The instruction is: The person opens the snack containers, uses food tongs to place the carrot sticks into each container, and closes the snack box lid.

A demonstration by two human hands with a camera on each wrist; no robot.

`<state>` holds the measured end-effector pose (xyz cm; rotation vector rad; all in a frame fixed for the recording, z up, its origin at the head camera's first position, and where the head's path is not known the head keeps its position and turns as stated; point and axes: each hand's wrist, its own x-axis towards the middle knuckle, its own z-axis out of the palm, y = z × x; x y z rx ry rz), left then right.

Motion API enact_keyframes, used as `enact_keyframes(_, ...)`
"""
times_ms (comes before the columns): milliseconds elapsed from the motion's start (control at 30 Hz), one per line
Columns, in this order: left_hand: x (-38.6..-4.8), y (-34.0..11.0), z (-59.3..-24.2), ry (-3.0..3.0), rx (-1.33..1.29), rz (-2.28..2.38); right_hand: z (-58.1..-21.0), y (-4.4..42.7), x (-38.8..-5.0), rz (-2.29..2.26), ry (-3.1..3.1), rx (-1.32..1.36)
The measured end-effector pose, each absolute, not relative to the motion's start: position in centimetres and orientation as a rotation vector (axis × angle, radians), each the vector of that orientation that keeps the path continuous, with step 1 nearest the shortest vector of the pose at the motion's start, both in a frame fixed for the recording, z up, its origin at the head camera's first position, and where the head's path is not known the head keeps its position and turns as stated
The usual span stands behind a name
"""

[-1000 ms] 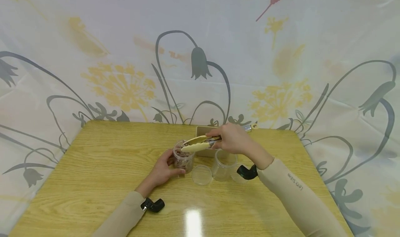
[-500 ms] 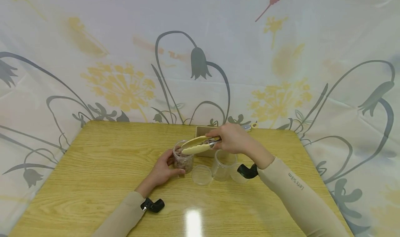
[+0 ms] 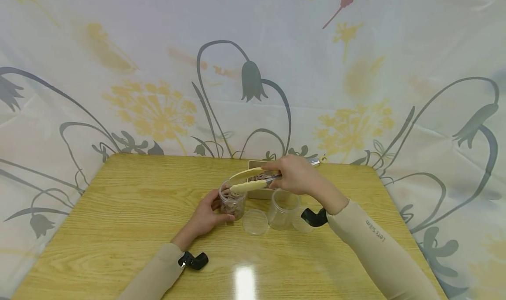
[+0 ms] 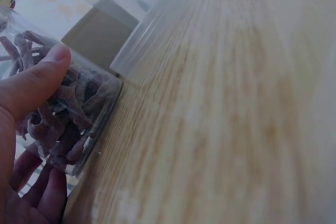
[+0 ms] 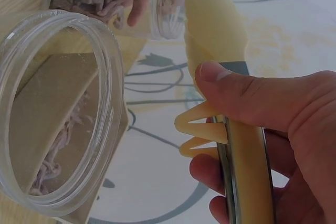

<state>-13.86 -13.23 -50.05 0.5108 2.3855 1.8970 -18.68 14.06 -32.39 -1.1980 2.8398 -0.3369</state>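
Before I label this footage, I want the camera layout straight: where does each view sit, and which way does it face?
Head: worn on the head, facing forward and down at the wooden table; left hand, right hand and sleeves show.
Left wrist: on that wrist, facing the filled jar and along the tabletop; left thumb and fingers show.
Right wrist: on that wrist, facing the tongs and a second jar; the right hand shows.
Shared: both wrist views include the filled jar.
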Motion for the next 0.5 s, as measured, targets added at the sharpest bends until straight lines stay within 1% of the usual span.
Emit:
enact_keyframes(167, -14.41, -13.51, -51.15, 2.367, 0.5, 1.903, -32.36, 13.87, -18.67, -0.321, 2.852, -1.207)
enact_keyframes(300, -14.42, -13.57, -51.11, 2.354, 0.482, 1.91, -32.49, 13.79, -18.79, -0.328, 2.857, -1.19)
enact_keyframes(500, -14.33, -13.49, -50.87, 2.334, 0.485, 1.925, -32.4, 14.36, -18.84, -0.465, 2.868, -1.133)
